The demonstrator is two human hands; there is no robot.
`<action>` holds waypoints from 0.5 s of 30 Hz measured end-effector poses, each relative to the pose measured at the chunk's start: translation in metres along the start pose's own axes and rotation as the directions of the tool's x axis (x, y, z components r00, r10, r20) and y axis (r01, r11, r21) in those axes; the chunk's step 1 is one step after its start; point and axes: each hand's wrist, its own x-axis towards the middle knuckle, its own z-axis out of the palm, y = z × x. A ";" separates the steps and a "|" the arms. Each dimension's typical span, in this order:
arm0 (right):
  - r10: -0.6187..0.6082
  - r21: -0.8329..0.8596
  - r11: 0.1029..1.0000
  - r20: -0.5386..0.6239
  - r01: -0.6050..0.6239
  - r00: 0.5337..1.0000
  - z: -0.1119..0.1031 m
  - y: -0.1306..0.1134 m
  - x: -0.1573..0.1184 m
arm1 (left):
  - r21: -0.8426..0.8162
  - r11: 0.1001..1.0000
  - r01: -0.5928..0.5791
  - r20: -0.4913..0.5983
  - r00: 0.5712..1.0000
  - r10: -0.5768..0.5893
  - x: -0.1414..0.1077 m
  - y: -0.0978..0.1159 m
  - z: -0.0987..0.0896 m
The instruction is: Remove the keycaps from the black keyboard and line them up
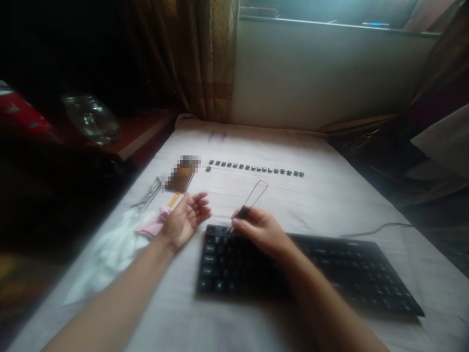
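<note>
My right hand (258, 227) grips a wire keycap puller (255, 194) by its dark middle part, one wire loop pointing up and away. The puller's lower end meets the top row of the black keyboard (348, 266) near its left corner; whether it has hold of a key there I cannot tell. My left hand (188, 215) hovers left of that corner, palm turned up, fingers apart and holding nothing. Beyond both hands, several loose black keycaps (252, 168) lie in a long row, with a single keycap (208, 169) just below the row's left end.
Left of my left hand are a pink cloth (152, 226), a white cloth (110, 254), an orange-handled tool (174, 199), metal tools (149, 194) and a partly blurred brown object (181, 178). A cable (381, 227) runs off right. A glass jar (91, 117) stands at far left.
</note>
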 end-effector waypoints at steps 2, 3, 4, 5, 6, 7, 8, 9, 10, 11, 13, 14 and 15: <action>-0.037 -0.060 0.997 0.003 0.037 0.999 0.004 0.002 0.000 | -0.045 0.999 0.022 0.004 1.000 -0.022 0.001 0.001 0.000; -0.058 -0.097 0.994 0.007 0.059 0.998 0.006 0.002 0.000 | -0.055 0.998 0.029 0.006 1.000 -0.029 0.001 0.002 0.001; -0.081 -0.137 0.987 0.013 0.082 0.997 0.009 0.003 -0.001 | -0.060 0.998 0.033 0.006 0.999 -0.032 0.002 0.002 0.001; -0.103 -0.176 0.979 0.021 0.105 0.994 0.010 0.003 -0.001 | -0.062 0.997 0.036 0.007 0.999 -0.035 0.002 0.002 0.001; -0.126 -0.215 0.968 0.032 0.130 0.991 0.012 0.003 -0.001 | -0.062 0.997 0.035 0.007 0.999 -0.035 0.002 0.002 0.002; -0.150 -0.254 0.955 0.043 0.156 0.988 0.013 0.004 -0.001 | -0.062 0.997 0.034 0.003 0.999 -0.034 0.002 0.002 0.002; -0.174 -0.292 0.939 0.054 0.183 0.983 0.015 0.005 0.000 | -0.061 0.998 0.033 -0.002 0.999 -0.033 0.002 0.002 0.002; -0.199 -0.332 0.920 0.066 0.210 0.978 0.015 0.005 0.000 | -0.061 0.998 0.031 -0.009 0.999 -0.031 0.002 0.002 0.002; -0.223 -0.373 0.897 0.080 0.236 0.972 0.016 0.006 0.000 | -0.061 0.998 0.030 -0.014 0.999 -0.031 0.002 0.002 0.002; -0.245 -0.412 0.872 0.097 0.263 0.965 0.016 0.007 0.001 | -0.062 0.998 0.028 -0.017 0.999 -0.029 0.003 0.002 0.002; -0.283 -0.474 0.823 0.138 0.314 0.949 0.017 0.009 0.002 | -0.068 0.997 0.024 -0.018 1.000 -0.025 0.004 0.002 0.001; -0.300 -0.495 0.799 0.162 0.341 0.940 0.017 0.009 0.002 | -0.073 0.997 0.020 -0.019 1.000 -0.022 0.004 0.002 0.001; -0.315 -0.512 0.777 0.185 0.365 0.931 0.017 0.009 0.002 | -0.080 0.997 0.017 -0.021 1.000 -0.019 0.005 0.002 0.000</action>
